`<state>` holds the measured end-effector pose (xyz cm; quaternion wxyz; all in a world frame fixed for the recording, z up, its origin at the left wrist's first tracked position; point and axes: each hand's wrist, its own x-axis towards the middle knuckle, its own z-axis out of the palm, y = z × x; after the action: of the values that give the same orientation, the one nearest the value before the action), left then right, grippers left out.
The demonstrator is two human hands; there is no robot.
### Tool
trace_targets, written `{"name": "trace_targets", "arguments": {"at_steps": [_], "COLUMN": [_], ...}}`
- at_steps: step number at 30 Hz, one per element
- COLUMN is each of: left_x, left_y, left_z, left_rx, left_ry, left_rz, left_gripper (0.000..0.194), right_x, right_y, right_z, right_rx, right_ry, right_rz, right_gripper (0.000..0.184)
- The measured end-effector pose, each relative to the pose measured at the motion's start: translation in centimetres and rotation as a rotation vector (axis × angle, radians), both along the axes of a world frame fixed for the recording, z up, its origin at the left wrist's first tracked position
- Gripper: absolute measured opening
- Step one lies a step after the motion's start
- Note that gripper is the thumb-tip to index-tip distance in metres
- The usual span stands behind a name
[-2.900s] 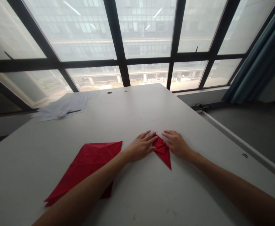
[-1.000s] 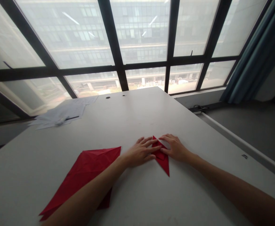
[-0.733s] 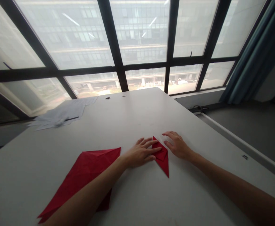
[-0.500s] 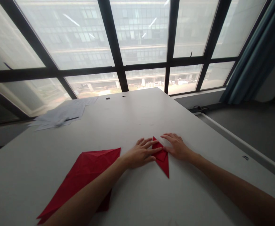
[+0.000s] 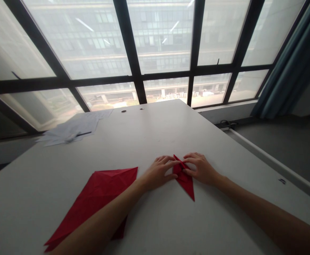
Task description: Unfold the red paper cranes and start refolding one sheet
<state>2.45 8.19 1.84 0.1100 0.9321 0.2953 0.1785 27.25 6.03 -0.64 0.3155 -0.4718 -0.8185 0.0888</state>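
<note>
A small folded piece of red paper (image 5: pixel 187 184) lies on the white table, pointed at its far and near ends. My left hand (image 5: pixel 160 171) grips its left side, thumb low and fingertips on the upper part. From the right, my right hand (image 5: pixel 200 167) pinches the raised upper fold between thumb and fingers. The fingertips of both hands nearly meet over the fold and hide part of it. A larger folded sheet of red paper (image 5: pixel 99 194) rests on the left, partly covered by my left forearm.
Loose white papers (image 5: pixel 72 125) with a dark pen (image 5: pixel 84 134) on them lie at the table's far left. The white table (image 5: pixel 155 131) reaches toward large windows (image 5: pixel 162 35). A blue curtain (image 5: pixel 282 71) hangs at the right, with cables (image 5: pixel 228 123) on the floor below.
My left fingers, spread flat on the small paper before, have curled to its upper part. My right fingers have closed in on it, and a fold now stands up between the hands.
</note>
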Motion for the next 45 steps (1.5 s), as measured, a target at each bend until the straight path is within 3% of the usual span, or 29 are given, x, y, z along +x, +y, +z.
{"name": "trace_targets", "arguments": {"at_steps": [8,14,26,31,45], "left_x": [0.6,0.6,0.5,0.4,0.4], "left_y": [0.1,0.6,1.2,1.4,1.6], "left_z": [-0.3,-0.8,-1.4,-1.6,-2.1], "left_rx": [0.029,-0.009,-0.043,-0.043,-0.030], "left_ry": [-0.017,-0.096,-0.199,-0.217,-0.144], "left_rz": [0.065,0.098,0.181,0.197,0.236], "left_gripper": [0.054,0.027,0.012,0.032,0.038], "right_x": [-0.2,0.0,-0.1,-0.1,0.0], "right_y": [0.3,0.6,0.5,0.5,0.6], "right_z": [0.0,-0.4,-0.2,-0.3,-0.7], "right_rx": [-0.041,-0.044,-0.051,-0.061,-0.056], "right_ry": [0.158,0.170,0.072,0.043,0.076], "right_rz": [-0.067,-0.083,-0.069,-0.090,-0.093], "right_gripper": [0.013,0.040,0.019,0.030,0.033]}}
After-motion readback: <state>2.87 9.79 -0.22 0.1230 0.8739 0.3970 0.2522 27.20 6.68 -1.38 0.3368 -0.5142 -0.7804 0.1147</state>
